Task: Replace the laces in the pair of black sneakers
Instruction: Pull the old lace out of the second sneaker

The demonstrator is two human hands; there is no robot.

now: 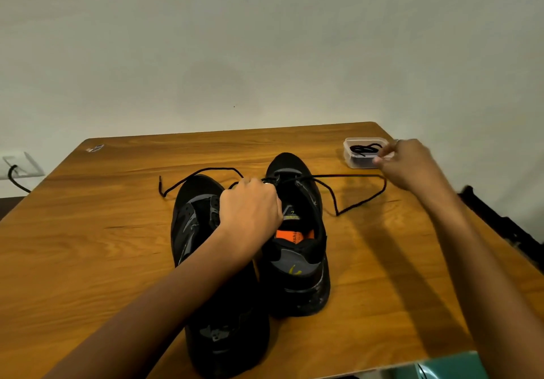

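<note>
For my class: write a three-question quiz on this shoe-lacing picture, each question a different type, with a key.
1. True or false: the right hand is at the plastic box at the table's far right corner.
2. What lies inside that box? A) a coiled black lace B) scissors C) a sock
3. Fill in: the left hand rests on the ____ of the two sneakers, the one whose lace trails loose.

Key: 1 true; 2 A; 3 right.
</note>
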